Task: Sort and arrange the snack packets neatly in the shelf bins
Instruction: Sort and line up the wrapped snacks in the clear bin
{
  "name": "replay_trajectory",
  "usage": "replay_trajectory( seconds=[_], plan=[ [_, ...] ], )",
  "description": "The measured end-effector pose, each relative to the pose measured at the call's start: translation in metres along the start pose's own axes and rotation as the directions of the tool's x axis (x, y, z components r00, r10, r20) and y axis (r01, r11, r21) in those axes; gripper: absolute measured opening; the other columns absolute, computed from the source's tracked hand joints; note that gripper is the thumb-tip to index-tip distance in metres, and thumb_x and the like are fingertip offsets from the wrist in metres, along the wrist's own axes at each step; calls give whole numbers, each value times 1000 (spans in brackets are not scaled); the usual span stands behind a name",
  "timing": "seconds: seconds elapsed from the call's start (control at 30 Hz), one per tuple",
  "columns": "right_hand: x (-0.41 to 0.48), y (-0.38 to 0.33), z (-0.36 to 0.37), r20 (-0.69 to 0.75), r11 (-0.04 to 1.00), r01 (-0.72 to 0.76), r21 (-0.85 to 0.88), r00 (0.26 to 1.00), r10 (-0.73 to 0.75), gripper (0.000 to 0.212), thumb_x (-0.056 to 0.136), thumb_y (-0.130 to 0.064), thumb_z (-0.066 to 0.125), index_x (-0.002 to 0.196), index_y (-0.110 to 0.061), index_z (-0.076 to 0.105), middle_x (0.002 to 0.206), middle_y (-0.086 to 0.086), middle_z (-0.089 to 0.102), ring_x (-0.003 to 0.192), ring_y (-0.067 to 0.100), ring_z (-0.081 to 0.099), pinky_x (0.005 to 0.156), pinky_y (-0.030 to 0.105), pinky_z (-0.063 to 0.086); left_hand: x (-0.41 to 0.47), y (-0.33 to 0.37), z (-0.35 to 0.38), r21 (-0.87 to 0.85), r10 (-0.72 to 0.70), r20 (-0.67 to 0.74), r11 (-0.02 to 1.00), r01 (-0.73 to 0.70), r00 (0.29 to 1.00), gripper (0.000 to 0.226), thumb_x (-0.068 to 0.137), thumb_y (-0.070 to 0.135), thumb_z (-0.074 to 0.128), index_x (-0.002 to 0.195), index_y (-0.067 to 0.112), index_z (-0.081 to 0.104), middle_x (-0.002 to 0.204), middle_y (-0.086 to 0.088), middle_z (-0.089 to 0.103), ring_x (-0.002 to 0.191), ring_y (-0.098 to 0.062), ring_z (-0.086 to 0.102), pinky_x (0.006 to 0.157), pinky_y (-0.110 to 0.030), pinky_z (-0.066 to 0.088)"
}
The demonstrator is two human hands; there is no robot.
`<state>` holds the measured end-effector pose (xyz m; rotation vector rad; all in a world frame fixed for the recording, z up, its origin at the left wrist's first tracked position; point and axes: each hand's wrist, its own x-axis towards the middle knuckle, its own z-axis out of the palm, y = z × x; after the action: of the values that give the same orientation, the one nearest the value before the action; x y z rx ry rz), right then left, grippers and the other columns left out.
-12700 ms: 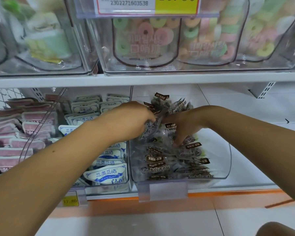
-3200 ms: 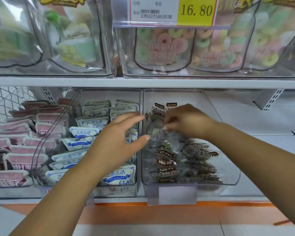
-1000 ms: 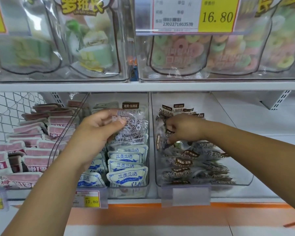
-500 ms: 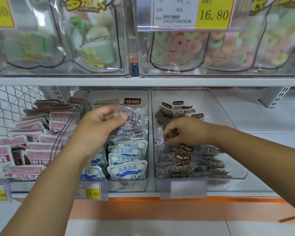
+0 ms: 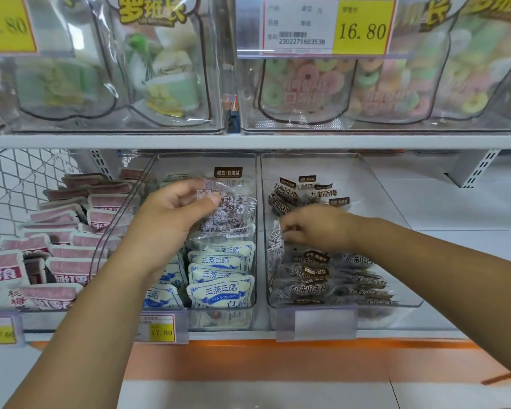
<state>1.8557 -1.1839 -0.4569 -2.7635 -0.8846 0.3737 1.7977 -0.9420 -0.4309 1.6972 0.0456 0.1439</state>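
Head view, lower shelf level. Left hand is raised over the middle clear plastic bin, thumb and curled fingers gripping a clear plastic snack packet with dark fruit pieces and a brown label. The packet is upright, printed back facing the camera, barcode at its lower edge, in the upper rear part of the middle bin and above the row of white-and-blue snack packets that stand stacked front to back there. Right hand is inside the right clear plastic bin, palm down, fingers curled with the tips at the left wall among the dark brown-labelled packets. Cannot tell whether those fingers pinch a packet or only rest on one. The brown-labelled packets lie in overlapping layers at the front of the right bin, with a few propped upright at the rear. A blank clear label holder hangs on that bin's front. Pink-and-white snack packets fill the bin at far left. A yellow price tag reading 17.80 sits below the middle bin. Upper shelf: clear bins of pastel ring candy bags under a white-and-yellow tag reading 16.80.
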Motion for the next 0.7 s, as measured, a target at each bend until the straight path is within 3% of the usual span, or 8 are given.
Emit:
replay_trajectory(
  seconds=[0.1, 0.2, 0.27, 0.33, 0.43, 0.47, 0.6, 0.7],
  plan=[
    [-4, 3, 1, -114, 975, -28, 219, 992, 54, 20, 99, -35, 47, 86, -28, 61, 84, -4, 64, 77, 11, 58, 74, 31, 47, 2, 0, -2, -18, 10, 2, 1000, -10, 1000, 30, 80, 26, 71, 108, 34, 61, 88, 9, 62, 70, 3, 62, 53, -14, 45],
    [-4, 15, 2, 56, 952, -104, 286, 994, 91, 11, 94, -42, 54, 99, -36, 62, 96, -12, 67, 91, 8, 62, 88, 32, 50, 3, -2, -3, -27, 3, 2, 1000, -3, 1000, 27, 82, 25, 71, 104, 37, 60, 94, 7, 63, 77, 1, 63, 53, -14, 46],
    [-5, 18, 3, 153, 922, -150, 356, 983, 101, 30, 87, -42, 64, 116, -37, 58, 108, -16, 66, 102, 2, 61, 98, 31, 47, 3, -2, -3, -29, -4, 7, 1000, 4, 1000, 31, 82, 24, 70, 111, 31, 61, 94, 7, 63, 77, -1, 63, 50, -15, 46],
    [-9, 17, -4, 57, 870, -120, 479, 993, 105, 44, 82, -32, 74, 123, -36, 58, 115, -19, 62, 104, -8, 57, 98, 18, 44, 3, -1, -3, -41, -3, 14, 999, 4, 1000, 29, 82, 23, 70, 110, 29, 64, 89, 11, 65, 74, 1, 65, 47, -14, 45],
    [-15, 8, -15, -142, 863, 34, 504, 989, 44, 46, 80, -19, 77, 112, -48, 63, 121, -19, 60, 109, 4, 60, 99, 28, 47, 3, -1, -3, -35, 9, 25, 999, -8, 1000, 20, 82, 23, 70, 100, 31, 67, 75, 19, 67, 72, 4, 64, 47, -14, 45],
    [-17, 3, -16, -137, 877, 58, 478, 991, 9, 44, 81, -18, 76, 107, -51, 63, 122, -16, 60, 112, 10, 59, 101, 33, 46, 3, -1, -2, -31, 8, 28, 999, -8, 1000, 19, 82, 24, 70, 99, 32, 66, 72, 20, 67, 71, 4, 64, 48, -13, 45],
    [-19, -16, -9, -17, 932, 96, 350, 995, -96, 29, 78, -30, 77, 97, -47, 62, 124, -18, 48, 113, 0, 48, 104, 21, 35, 3, 0, -1, -26, 3, 20, 1000, -3, 1000, 18, 82, 25, 70, 98, 33, 67, 76, 19, 68, 76, 3, 64, 57, -16, 47],
    [-20, -15, -2, -89, 924, 110, 366, 993, -83, 23, 75, -34, 78, 93, -43, 66, 111, -15, 48, 104, 0, 50, 99, 24, 40, 2, 2, 0, -21, 20, 27, 1000, -20, 999, 21, 81, 27, 70, 102, 31, 67, 75, 21, 69, 74, 7, 63, 73, -19, 43]
  ],
)
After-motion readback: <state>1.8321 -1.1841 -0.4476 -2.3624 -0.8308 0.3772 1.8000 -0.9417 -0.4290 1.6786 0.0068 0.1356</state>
